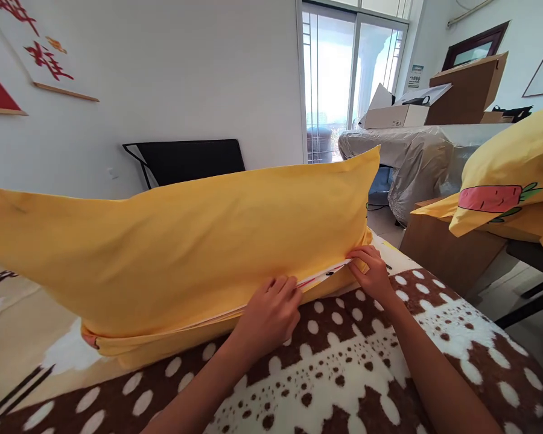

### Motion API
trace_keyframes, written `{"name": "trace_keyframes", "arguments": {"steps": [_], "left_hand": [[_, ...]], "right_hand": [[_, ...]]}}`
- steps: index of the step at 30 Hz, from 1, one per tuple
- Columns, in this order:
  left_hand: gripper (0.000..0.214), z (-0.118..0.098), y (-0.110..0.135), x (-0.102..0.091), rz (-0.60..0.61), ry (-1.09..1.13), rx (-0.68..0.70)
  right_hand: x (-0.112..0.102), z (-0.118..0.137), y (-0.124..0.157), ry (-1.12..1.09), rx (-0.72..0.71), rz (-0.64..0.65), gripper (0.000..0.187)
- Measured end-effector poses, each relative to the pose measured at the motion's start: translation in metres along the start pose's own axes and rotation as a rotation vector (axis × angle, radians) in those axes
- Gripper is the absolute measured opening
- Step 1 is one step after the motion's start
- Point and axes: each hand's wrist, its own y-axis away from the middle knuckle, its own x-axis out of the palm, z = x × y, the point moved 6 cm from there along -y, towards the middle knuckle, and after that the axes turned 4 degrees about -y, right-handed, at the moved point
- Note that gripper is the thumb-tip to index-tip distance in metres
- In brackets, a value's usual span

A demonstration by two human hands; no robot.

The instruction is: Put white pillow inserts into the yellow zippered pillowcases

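A long yellow pillow in its pillowcase (217, 241) stands on its long side across the bed in front of me. Along its lower front runs an opening edge, where a strip of white printed fabric (319, 278) shows. My left hand (271, 310) is closed on the pillowcase edge near the middle, its fingertips tucked partly out of sight. Farther right, my right hand (368, 269) pinches the same edge close to the pillow's right end. Between the two hands the edge is stretched fairly straight.
Under the pillow lies a brown and white spotted blanket (326, 361). At right, another yellow pillow with a carrot print (502, 181) rests on a dark chair (534, 265). Behind are a plastic-covered table (402, 150), cardboard boxes (473, 84) and a black folding frame (194, 160).
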Motion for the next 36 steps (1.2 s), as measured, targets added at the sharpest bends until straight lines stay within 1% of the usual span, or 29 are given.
{"name": "trace_keyframes", "arguments": {"steps": [2,4,6,8,10,12,16,19,24,26,29,36], "left_hand": [[0.01,-0.014,-0.035,0.009,0.005,0.08,0.005],[0.011,-0.021,-0.063,0.016,-0.026,0.145,-0.031],[0.009,-0.025,-0.081,0.021,-0.072,0.179,-0.081],[0.009,-0.026,-0.089,0.026,-0.117,0.199,-0.148],[0.008,-0.027,-0.089,0.032,-0.148,0.21,-0.227],[0.008,-0.029,-0.085,0.037,-0.157,0.204,-0.268],[0.016,-0.035,-0.076,0.045,-0.134,0.175,-0.257],[0.022,-0.037,-0.074,0.049,-0.097,0.207,-0.251],[0.02,-0.042,-0.075,0.055,-0.033,0.207,-0.196],[0.018,-0.044,-0.075,0.055,-0.048,0.187,-0.199],[0.021,-0.05,-0.073,0.05,-0.094,0.134,-0.244],[0.029,-0.07,-0.065,0.038,-0.125,0.009,-0.464]], "right_hand": [[0.0,-0.002,0.001,-0.058,0.018,-0.002,0.01],[0.0,-0.004,0.002,-0.088,0.042,-0.005,0.01],[0.001,-0.007,0.003,-0.097,0.064,-0.007,0.01],[0.001,-0.009,0.003,-0.099,0.077,-0.005,0.01],[0.002,-0.008,0.003,-0.093,0.08,0.008,0.009],[0.002,-0.007,0.003,-0.083,0.075,0.026,0.009],[0.002,-0.004,0.003,-0.06,0.079,0.034,0.01],[0.004,-0.005,0.004,-0.031,0.089,0.048,0.011],[0.007,-0.007,0.003,0.025,0.091,0.063,0.015],[0.007,-0.008,0.003,0.039,0.086,0.059,0.017],[0.007,-0.009,0.003,0.037,0.086,0.05,0.017],[0.005,-0.015,0.007,-0.013,0.129,0.024,0.014]]}}
